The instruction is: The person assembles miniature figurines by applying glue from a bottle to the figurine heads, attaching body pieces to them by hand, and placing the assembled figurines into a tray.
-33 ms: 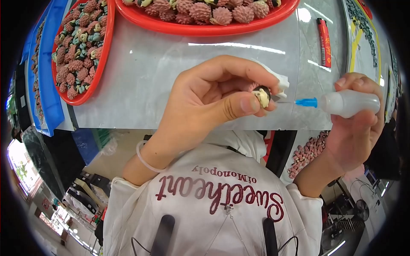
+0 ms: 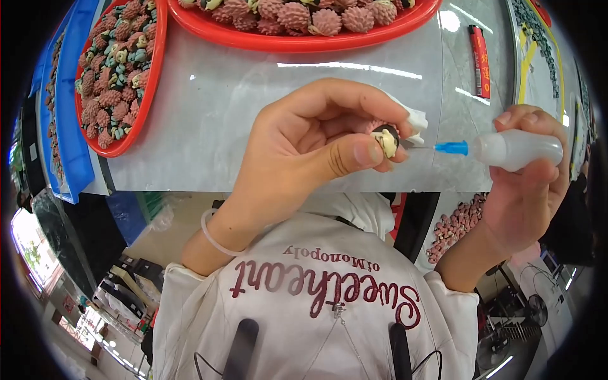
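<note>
Left hand (image 2: 286, 142) pinches what looks like a figurine (image 2: 386, 140); right hand (image 2: 527, 187) grips a bottle (image 2: 519, 151).

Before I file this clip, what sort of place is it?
Most likely a small-goods workshop: red trays heaped with pink pieces, and a needle-tipped bottle in the right hand.

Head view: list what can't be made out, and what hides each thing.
All in the head view:
Small figure: its underside, covered by the left hand.
Needle: too thin to tell whether its tip touches the figure.
White cloth or tissue: partly hidden behind the left hand.
Bottle: fill level, lost in its cloudy wall.
Upper red tray: far side, cut off by the top edge.
</note>
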Motion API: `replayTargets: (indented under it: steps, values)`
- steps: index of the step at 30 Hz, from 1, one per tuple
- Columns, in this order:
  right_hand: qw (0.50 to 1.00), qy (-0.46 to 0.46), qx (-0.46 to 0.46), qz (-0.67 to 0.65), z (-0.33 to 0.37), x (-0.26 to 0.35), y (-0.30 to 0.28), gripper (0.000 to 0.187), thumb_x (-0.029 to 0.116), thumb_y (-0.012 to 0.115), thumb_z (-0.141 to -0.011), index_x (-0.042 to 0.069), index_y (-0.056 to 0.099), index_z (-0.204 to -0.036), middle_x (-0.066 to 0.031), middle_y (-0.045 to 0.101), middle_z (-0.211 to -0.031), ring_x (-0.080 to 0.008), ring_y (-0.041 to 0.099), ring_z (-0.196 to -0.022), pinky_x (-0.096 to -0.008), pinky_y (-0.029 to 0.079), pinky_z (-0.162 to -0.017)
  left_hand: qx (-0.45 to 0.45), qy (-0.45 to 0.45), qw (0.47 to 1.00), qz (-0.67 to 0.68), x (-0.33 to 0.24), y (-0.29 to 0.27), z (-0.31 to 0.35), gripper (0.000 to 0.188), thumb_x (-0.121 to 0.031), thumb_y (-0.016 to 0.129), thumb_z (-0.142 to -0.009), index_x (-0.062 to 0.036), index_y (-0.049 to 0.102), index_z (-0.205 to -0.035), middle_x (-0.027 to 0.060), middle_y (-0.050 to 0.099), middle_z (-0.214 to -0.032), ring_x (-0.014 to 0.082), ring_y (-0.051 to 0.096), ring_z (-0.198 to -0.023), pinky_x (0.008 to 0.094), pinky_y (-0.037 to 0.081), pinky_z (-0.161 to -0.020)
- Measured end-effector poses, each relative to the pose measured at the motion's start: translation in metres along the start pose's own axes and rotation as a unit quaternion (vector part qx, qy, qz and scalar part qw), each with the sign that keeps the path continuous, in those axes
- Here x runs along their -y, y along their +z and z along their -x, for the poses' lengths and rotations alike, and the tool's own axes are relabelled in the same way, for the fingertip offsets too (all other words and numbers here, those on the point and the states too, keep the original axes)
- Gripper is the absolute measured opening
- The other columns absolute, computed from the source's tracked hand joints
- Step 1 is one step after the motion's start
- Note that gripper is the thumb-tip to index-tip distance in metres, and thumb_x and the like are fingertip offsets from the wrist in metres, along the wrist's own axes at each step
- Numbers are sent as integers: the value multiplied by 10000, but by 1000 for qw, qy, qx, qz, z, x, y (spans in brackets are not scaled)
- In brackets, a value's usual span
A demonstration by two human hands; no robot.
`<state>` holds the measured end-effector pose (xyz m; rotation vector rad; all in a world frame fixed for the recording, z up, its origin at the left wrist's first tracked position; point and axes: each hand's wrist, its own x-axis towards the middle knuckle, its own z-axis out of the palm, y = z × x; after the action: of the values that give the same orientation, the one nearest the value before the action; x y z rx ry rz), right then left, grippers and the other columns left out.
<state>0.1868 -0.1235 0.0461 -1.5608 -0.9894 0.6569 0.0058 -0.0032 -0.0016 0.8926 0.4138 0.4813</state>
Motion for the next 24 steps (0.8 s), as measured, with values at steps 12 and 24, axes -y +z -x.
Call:
replayTargets:
  steps: [12,24]
  values:
    - [959,-188,133,167,2,27,-2,375,231,580,-732,-78,512,-933,-219,574,-767,-195,456,-624,-267,369,-559,-19,8,999,-28,2,2,0,374,-245,661,-722,13,507,-945,161,571,-905,171,583,-774,218,499,-599]
    - [981,-145,-71,105,13,12,9,424,264,596,-757,-82,478,-971,-213,530,-893,-198,490,-659,-261,411,-595,-9,-12,1000,4,-1,1,-3,382,-251,659,-723,20,498,-939,172,563,-910,177,586,-760,225,499,-591]
